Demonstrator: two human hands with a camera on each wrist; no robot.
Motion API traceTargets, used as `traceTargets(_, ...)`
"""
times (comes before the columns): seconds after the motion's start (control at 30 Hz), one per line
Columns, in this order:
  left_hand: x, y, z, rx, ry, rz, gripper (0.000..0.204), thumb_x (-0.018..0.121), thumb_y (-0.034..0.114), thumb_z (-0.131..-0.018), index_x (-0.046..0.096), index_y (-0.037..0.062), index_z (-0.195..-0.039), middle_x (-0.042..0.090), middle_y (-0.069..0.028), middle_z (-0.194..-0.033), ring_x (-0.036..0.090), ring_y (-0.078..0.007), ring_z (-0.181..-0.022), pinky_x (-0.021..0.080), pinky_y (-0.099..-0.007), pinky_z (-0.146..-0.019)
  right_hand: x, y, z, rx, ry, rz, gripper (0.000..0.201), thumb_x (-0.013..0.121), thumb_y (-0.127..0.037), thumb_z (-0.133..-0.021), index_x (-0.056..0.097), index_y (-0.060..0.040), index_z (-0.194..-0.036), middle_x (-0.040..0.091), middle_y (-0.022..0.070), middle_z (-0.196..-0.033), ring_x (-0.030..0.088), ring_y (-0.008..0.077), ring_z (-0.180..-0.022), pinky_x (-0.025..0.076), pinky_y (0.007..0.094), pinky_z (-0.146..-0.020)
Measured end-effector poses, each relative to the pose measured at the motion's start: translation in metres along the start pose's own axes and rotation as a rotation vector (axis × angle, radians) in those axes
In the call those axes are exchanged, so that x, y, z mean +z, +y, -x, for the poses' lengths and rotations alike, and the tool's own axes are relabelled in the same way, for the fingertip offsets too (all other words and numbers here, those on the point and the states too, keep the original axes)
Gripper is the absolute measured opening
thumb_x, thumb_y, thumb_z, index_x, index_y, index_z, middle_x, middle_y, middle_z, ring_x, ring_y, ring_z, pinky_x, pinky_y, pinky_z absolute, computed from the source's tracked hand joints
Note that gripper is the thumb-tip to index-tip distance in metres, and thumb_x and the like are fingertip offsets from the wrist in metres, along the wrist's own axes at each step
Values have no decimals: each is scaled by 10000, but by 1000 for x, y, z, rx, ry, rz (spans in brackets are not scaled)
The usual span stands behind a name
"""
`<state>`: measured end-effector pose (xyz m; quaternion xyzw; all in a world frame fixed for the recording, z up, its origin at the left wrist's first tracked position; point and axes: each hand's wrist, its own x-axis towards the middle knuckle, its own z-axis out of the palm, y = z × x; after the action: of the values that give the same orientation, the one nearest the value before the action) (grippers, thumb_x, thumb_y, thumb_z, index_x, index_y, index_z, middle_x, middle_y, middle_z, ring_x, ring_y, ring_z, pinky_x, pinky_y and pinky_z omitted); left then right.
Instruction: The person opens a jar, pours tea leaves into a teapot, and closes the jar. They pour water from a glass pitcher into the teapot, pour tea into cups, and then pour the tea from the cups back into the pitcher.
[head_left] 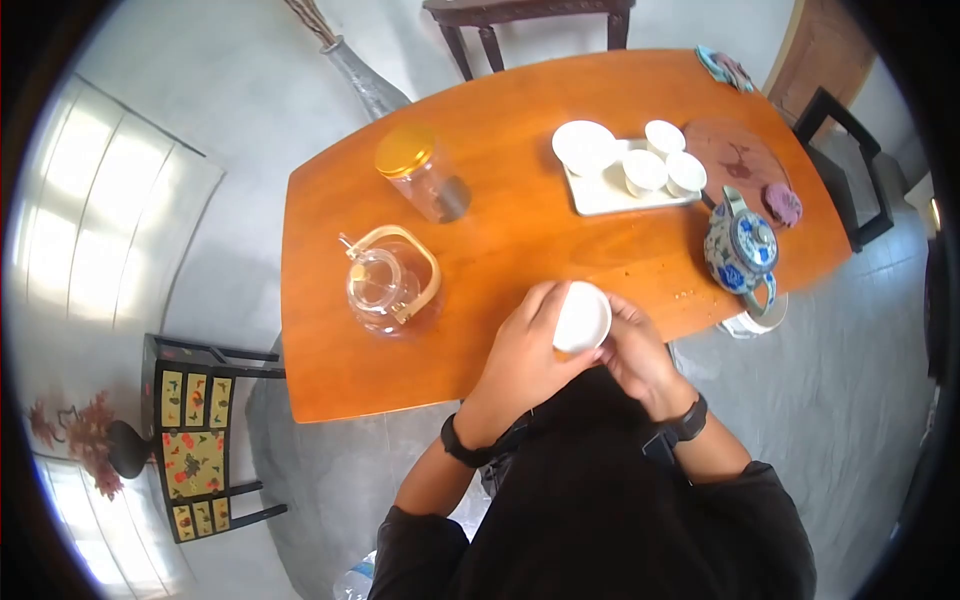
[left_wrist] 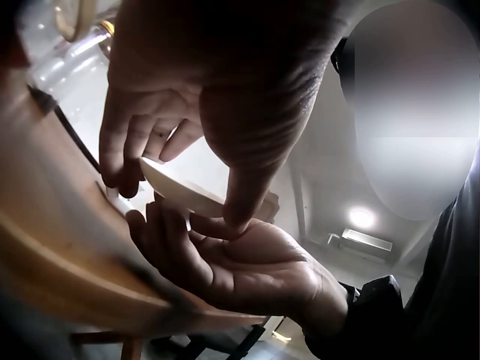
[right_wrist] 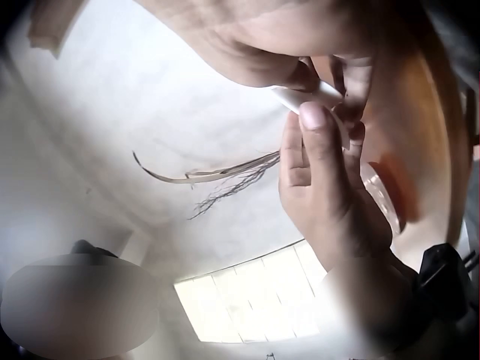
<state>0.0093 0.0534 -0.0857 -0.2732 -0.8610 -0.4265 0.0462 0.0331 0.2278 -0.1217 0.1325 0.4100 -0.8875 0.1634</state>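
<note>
A small, round, shallow white dish (head_left: 582,318) is held between both hands, tilted, over the near edge of the table. My left hand (head_left: 527,350) grips its left side, thumb along the lower rim and fingers round the far side. From the right, my right hand (head_left: 640,352) holds the opposite side with bent fingers. In the left wrist view the dish (left_wrist: 187,196) shows edge-on, with the right hand (left_wrist: 247,262) beneath it. The right wrist view has the left thumb pressed on the white dish (right_wrist: 296,99); the hands partly hide it there.
A white tray (head_left: 600,203) bears a white bowl (head_left: 585,148) and three cups. Right of it stand a blue-and-white teapot (head_left: 742,245) and a purple lump (head_left: 783,204). On the left are a glass kettle (head_left: 385,290) and a gold-lidded jar (head_left: 422,172). Crumbs (head_left: 684,294) dot the table.
</note>
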Motion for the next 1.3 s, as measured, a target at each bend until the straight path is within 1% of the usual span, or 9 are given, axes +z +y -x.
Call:
traceTargets(0.07, -1, -3, 28, -90, -93, -68, 856, 909, 252, -708, 496, -61, -1388, 601, -221, -1288, 631, -382, -1152, 526, -435, -972, 3, 18, 15, 68, 62, -7, 221, 530, -61, -1035, 628, 2, -1222, 683, 63, -1049, 670, 130, -915, 570, 249, -769)
traceTargets(0.2, -11, -8, 57, -80, -66, -191, 828, 901, 235, -704, 517, -57, -1378, 603, -219, -1292, 637, -372, -1151, 529, -438, -959, 7, 28, 27, 95, -31, 42, 315, 556, -84, -1031, 584, 71, -1304, 662, 110, -1180, 651, 164, -1080, 547, 264, -937)
traceTargets(0.33, -26, 1, 50, -27, 20, -354, 750, 864, 170, -691, 549, -63, -1329, 605, -210, -1223, 630, -389, -1073, 547, -450, -870, 16, 20, 27, 153, -100, 5, 351, 537, -137, -1049, 568, 72, -1329, 649, 126, -1235, 639, 179, -1112, 525, 286, -999)
traceTargets(0.37, -29, 2, 47, -65, -11, -379, 761, 865, 159, -689, 546, -45, -1349, 612, -211, -1261, 617, -392, -1140, 525, -445, -943, 16, 19, 25, 170, -138, -66, 354, 528, -162, -1056, 570, 69, -1322, 646, 132, -1250, 637, 186, -1115, 518, 305, -1012)
traceTargets(0.5, -26, -5, 34, -10, -17, -385, 701, 837, 151, -692, 563, -44, -1307, 618, -201, -1219, 619, -397, -1091, 523, -450, -914, 8, 30, 15, 189, -171, -225, 343, 515, -202, -1065, 589, 55, -1280, 647, 136, -1257, 623, 193, -1140, 492, 329, -1043)
traceTargets(0.83, -10, -25, 16, -126, -70, -409, 609, 771, 144, -717, 577, -39, -1264, 618, -192, -1165, 600, -401, -1081, 509, -448, -916, 8, 26, 2, 140, -117, -247, 270, 545, -155, -1034, 620, 20, -1226, 659, 83, -1191, 601, 160, -1111, 469, 303, -1040)
traceTargets(1.13, -23, -38, 10, -127, -73, -420, 604, 774, 125, -706, 568, -56, -1245, 613, -217, -1131, 592, -413, -1055, 498, -462, -921, 18, 34, -25, 179, -161, -255, 226, 568, -240, -1023, 640, -82, -1168, 652, 34, -1140, 594, 148, -1057, 467, 292, -962)
traceTargets(1.23, -25, -40, 12, -140, -141, -434, 666, 787, 134, -718, 536, -55, -1305, 604, -233, -1216, 606, -418, -1102, 529, -448, -902, 16, 24, -16, 228, -178, -199, 263, 571, -257, -1029, 628, -74, -1210, 639, 35, -1177, 587, 157, -1107, 463, 298, -968)
traceTargets(1.3, -22, -34, 11, -219, -125, -405, 795, 832, 179, -726, 472, -41, -1400, 542, -275, -1320, 533, -440, -1228, 454, -469, -1035, 5, 12, 2, 189, -136, -171, 279, 573, -249, -1032, 622, -59, -1230, 639, 40, -1175, 588, 151, -1110, 466, 297, -963)
